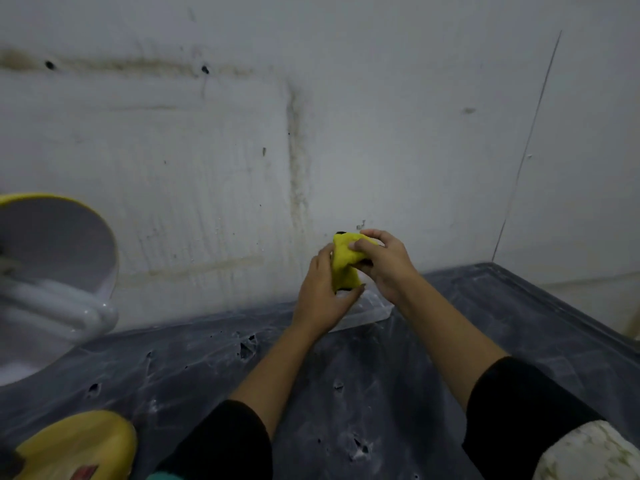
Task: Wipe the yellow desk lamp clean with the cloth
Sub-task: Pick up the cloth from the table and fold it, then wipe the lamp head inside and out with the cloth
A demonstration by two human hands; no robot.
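A yellow cloth (343,263), bunched up, hangs in the air near the wall above the dark table. My right hand (381,261) grips its upper part with curled fingers. My left hand (322,292) holds its lower part from the left, thumb under the cloth. The yellow desk lamp stands at the far left: its shade (59,244) with a white inside and a coiled white bulb (62,306), and its yellow base (83,445) at the bottom left corner. Both hands are well to the right of the lamp.
The dark table (346,393) is covered with scuffed, torn plastic film. A clear plastic bag (363,313) lies under the hands by the stained white wall (242,150). A whitish bundle (588,452) sits at the bottom right.
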